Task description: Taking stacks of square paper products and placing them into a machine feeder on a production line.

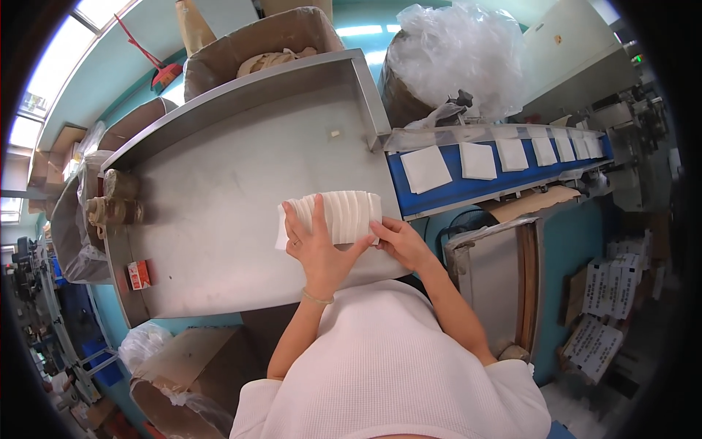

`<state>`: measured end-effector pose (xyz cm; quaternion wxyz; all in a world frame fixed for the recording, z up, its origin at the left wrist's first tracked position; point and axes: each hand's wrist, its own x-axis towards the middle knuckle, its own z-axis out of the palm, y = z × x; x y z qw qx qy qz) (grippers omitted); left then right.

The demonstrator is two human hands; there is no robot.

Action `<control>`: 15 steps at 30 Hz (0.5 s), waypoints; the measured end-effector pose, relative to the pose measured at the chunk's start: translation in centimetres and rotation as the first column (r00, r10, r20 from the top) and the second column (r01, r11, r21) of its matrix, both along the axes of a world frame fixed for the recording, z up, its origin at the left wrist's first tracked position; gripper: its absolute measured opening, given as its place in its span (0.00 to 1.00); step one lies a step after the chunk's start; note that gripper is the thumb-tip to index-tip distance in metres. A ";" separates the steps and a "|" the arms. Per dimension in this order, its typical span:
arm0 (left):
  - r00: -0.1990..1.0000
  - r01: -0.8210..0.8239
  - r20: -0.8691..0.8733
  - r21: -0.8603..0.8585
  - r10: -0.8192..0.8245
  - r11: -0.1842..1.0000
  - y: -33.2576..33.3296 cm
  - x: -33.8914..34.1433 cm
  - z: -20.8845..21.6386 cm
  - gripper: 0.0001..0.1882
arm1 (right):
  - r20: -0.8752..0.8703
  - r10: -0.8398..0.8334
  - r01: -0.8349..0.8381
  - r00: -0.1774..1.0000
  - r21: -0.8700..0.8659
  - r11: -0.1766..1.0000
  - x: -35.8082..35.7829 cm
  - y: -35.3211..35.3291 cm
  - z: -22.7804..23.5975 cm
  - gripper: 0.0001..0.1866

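A row of white folded napkins [340, 212], packed face to face, stands at the near edge of a metal table. My left hand [318, 249] reaches across the row's near side with fingers spread, its thumb toward the right end, and grips it. At that right end my right hand [402, 243] pinches the last napkins between thumb and fingers. The row leans a little at its left end, where one napkin slants outward. To the right, a blue conveyor belt [431, 196] carries several flat, square white napkins [426, 170] in single file.
The metal table [219, 190] has raised walls at the back and left. A small red-and-white box [138, 275] and brownish jars [121, 197] are at its left side. Behind are a cardboard box [263, 44] and a clear plastic bag [461, 58]. White cartons [610, 285] stand far right.
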<state>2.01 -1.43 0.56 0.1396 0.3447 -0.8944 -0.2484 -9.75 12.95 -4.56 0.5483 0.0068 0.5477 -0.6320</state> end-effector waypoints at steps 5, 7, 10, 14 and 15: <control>1.000 -0.017 0.021 -0.072 0.018 0.997 0.1 -0.4 -0.5 0.53 | -0.135 0.072 -0.058 0.988 0.105 0.993 -0.8 -0.4 -0.1 0.16; 0.999 -0.037 0.005 -0.073 0.038 0.997 -0.1 -0.4 -0.8 0.52 | -0.140 -0.276 0.291 0.951 0.104 0.951 -1.5 -0.7 -0.7 0.14; 0.999 -0.050 -0.012 -0.060 0.050 0.997 -0.3 -0.3 -0.7 0.50 | 0.032 -0.604 0.605 0.796 -0.022 0.796 -4.3 0.0 -2.5 0.17; 1.000 -0.023 -0.017 -0.015 0.023 1.000 -0.2 -0.1 -0.9 0.48 | 0.048 -0.523 0.519 0.851 0.074 0.851 -3.4 0.2 0.1 0.25; 0.999 -0.011 -0.031 0.002 0.011 1.000 -0.2 -0.1 -1.2 0.48 | -0.047 -0.371 0.373 0.928 0.190 0.908 -2.5 0.0 0.7 0.29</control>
